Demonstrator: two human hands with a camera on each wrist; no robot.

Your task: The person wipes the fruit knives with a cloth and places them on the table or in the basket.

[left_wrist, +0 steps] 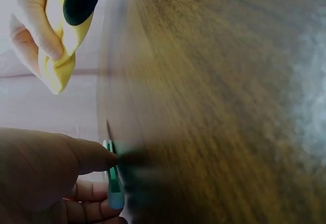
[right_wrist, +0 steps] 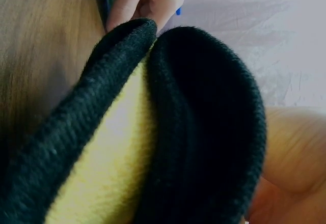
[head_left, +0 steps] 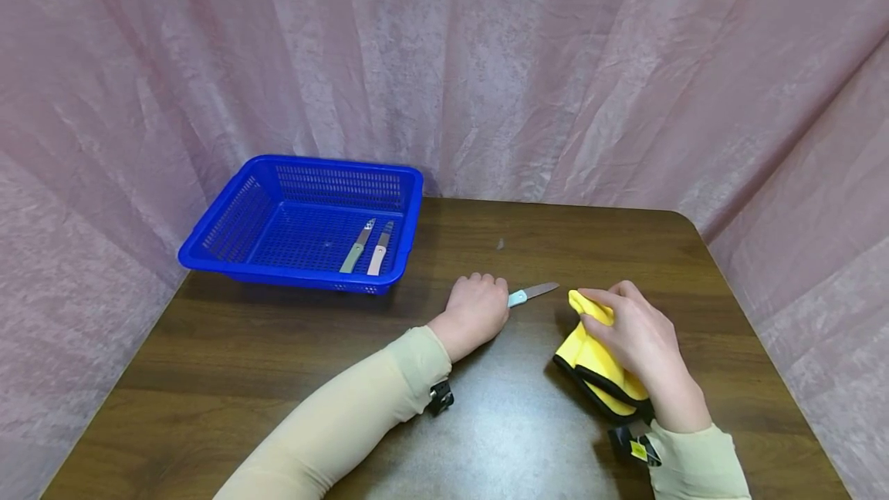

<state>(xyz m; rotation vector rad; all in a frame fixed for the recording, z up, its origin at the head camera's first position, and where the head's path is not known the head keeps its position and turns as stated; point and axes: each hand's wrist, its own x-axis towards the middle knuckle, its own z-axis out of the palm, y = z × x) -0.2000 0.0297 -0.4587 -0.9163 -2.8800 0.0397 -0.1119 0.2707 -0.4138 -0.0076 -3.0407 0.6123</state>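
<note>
Across a brown wooden table (head_left: 194, 361), light is glinting near the front edge, while a pink, velvety curtain (head_left: 521, 60) is hanging in folds behind it and to the sides. At the far left, a blue plastic basket (head_left: 333, 278) is sitting on the wood, and inside it a green-handled knife (head_left: 355, 255) and a pink-handled knife (head_left: 378, 253) are lying side by side near the right wall.

From the lower left we are stretching out an arm in a pale sleeve (head_left: 347, 423), and our left hand (head_left: 476, 309) is resting low over the middle of the table, its back facing up. Its fingers are curling round the handle of a light-blue-handled knife (head_left: 531, 293), whose blade is pointing right; we cannot tell whether the knife is touching the wood.

On the right, we are bending our right hand (head_left: 639, 330) inward, over a folded yellow cloth (head_left: 590, 349) with black edging. Its thumb and fingers are pinching the cloth near its upper end, just beyond the blade's tip, and the black-edged folds are hanging toward us, gaping in the right wrist view.
</note>
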